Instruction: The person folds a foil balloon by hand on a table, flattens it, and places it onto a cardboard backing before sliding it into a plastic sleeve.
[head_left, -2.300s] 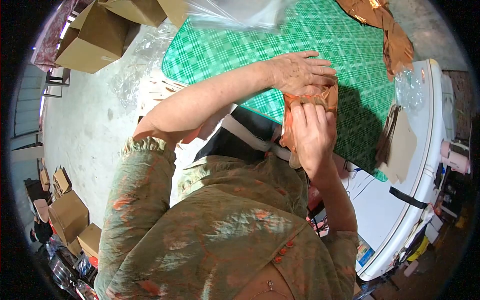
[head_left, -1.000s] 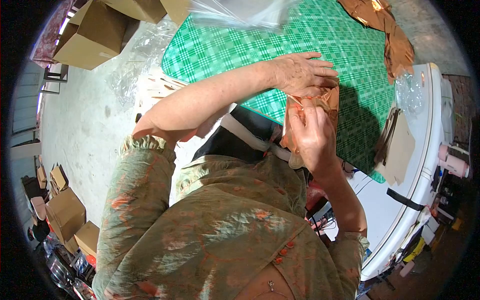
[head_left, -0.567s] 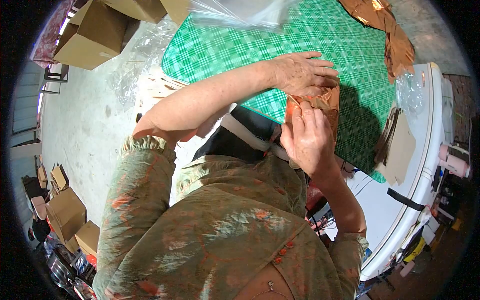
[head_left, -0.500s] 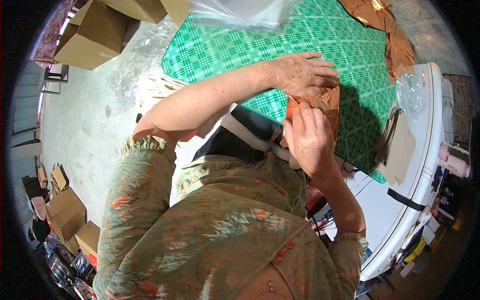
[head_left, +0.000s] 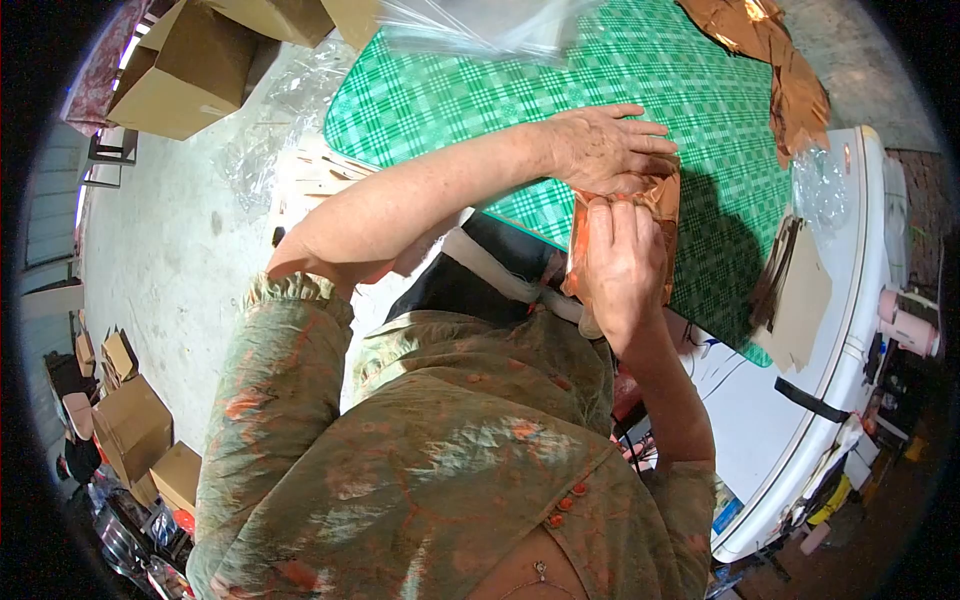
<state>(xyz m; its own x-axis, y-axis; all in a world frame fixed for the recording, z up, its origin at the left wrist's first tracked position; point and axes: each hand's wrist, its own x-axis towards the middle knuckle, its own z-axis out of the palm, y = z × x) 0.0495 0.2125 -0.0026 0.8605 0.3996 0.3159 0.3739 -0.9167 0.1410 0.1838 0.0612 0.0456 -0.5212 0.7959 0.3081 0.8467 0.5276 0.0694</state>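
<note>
A copper-coloured foil piece (head_left: 663, 200) with a shiny, creased surface lies at the near edge of the green checked tablecloth (head_left: 450, 110). My left hand (head_left: 608, 150) rests flat across its far end, fingers stretched toward the right. Just nearer to me, my right hand (head_left: 626, 262) presses down on the foil with its fingers curled and together. Whatever those fingers may hold is hidden beneath them. The foil shows on both sides of my right hand.
More crumpled copper foil (head_left: 795, 90) hangs over the table's far right. Clear plastic bags (head_left: 485, 28) lie at the far edge. Flat card pieces (head_left: 798, 295) sit at right, beside a white surface (head_left: 770, 440). Cardboard boxes (head_left: 185, 85) stand on the floor at left.
My right hand has turned and shifted slightly forward, its fingers now lower against the foil. A thin, pale stick-like end by its fingertips is out of sight. My left hand has stayed put.
</note>
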